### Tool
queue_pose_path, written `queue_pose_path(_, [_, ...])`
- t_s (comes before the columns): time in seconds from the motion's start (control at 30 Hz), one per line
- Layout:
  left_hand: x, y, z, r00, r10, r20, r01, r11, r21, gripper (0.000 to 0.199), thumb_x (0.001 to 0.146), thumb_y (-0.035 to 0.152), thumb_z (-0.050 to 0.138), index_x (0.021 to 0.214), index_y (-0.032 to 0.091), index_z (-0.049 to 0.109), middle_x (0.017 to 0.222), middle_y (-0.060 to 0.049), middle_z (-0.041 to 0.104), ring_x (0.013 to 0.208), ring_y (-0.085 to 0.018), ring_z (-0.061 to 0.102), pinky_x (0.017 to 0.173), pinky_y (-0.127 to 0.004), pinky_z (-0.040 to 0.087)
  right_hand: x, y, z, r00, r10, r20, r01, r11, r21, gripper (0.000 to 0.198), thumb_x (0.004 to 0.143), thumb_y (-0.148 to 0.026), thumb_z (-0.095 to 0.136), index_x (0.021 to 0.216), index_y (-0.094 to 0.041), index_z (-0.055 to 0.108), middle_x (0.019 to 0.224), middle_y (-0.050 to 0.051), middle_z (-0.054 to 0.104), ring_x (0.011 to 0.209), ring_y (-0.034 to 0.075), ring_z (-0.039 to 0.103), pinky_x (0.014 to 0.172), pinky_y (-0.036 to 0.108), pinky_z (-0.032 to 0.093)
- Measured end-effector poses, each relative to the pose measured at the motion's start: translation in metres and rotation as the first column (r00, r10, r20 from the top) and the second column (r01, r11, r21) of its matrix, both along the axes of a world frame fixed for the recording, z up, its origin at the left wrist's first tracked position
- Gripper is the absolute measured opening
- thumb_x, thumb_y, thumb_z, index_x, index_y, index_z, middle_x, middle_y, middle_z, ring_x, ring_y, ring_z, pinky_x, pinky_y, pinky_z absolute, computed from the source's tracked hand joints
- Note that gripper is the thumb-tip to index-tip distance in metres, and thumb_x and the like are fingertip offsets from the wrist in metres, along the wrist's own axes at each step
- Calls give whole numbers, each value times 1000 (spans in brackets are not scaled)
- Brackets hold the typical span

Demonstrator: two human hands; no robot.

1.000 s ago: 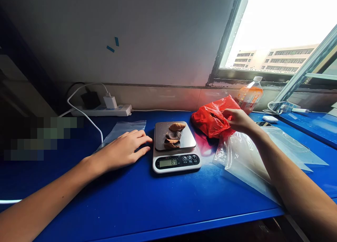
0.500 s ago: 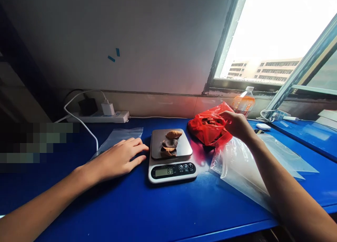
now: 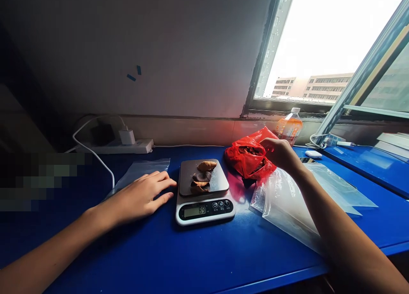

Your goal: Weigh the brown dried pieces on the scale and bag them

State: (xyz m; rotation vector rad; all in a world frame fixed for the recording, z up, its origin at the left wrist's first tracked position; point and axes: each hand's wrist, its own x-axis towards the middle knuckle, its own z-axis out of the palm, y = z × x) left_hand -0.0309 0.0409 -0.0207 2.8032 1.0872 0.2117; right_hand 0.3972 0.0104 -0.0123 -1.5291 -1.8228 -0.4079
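Note:
Pieces of dried peel [image 3: 202,176], dark brown and orange, lie stacked on the steel plate of a kitchen scale [image 3: 204,211], whose display reads 8.9. Just left of the scale, my left hand [image 3: 148,194] rests palm down with its fingers apart, holding nothing. It partly covers a clear zip bag [image 3: 137,168]. My right hand [image 3: 281,153] is at the mouth of a red plastic bag [image 3: 251,151], thumb and fingers bent together on its right rim. More brown dried pieces show inside that bag. My fingertips there are partly hidden.
Several clear plastic bags [image 3: 290,200] lie under my right forearm on the blue table [image 3: 191,260]. A bottle with an orange drink [image 3: 290,125] stands behind the red bag, near a white earphone case [image 3: 313,154]. At back left is a power strip [image 3: 137,147] with a charger and a white cable.
The whole view has shifted slightly, so everything appears a little further left and lower. Both hands keep nearly the same places, and the scale reading is the same.

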Motion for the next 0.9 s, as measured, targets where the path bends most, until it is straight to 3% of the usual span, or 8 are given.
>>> queue_pose_path(0.17, [0, -1, 1, 1000, -4, 2, 4, 1000, -8, 34, 95, 40, 45, 117, 28, 68, 110, -6, 65, 100, -24, 63, 88, -38, 49, -6, 2, -1, 992, -21, -124, 11, 997, -78, 20, 71, -14, 51, 82, -19, 67, 74, 4, 71, 68, 18, 65, 64, 28, 50])
queue_pose_path(0.33, [0, -1, 2, 1000, 17, -2, -17, 1000, 4, 35, 94, 43, 45, 116, 30, 69, 110, -5, 66, 99, -25, 64, 88, -38, 49, -4, 7, -7, 944, 119, -309, -189, 960, -208, 24, 79, -24, 56, 101, -19, 65, 88, 7, 74, 81, 19, 68, 71, 28, 54])
queue_pose_path(0.43, [0, -1, 3, 996, 78, -37, -78, 997, 21, 39, 93, 45, 44, 120, 30, 67, 112, -6, 66, 103, -28, 63, 95, -44, 46, 10, 9, -11, 995, -24, -93, -7, 947, -321, 28, 82, -19, 54, 108, -19, 64, 90, 7, 74, 76, 17, 68, 67, 26, 53])
queue_pose_path(0.53, [-1, -1, 4, 990, 115, -76, -114, 993, 19, 42, 93, 46, 42, 124, 30, 65, 116, -7, 64, 107, -30, 61, 100, -50, 42, 25, 10, -16, 981, -146, 127, 182, 921, -346, 25, 78, -12, 55, 98, -19, 68, 87, 8, 75, 74, 18, 68, 65, 26, 50])
queue_pose_path(0.9, [-1, 2, 0, 992, 97, -77, -95, 995, 26, 43, 93, 46, 43, 127, 29, 62, 116, -8, 63, 109, -30, 61, 99, -49, 42, 17, 20, -18, 939, -50, 341, 196, 892, -407, 14, 79, -17, 55, 74, -22, 68, 80, 5, 72, 71, 16, 62, 61, 26, 37])
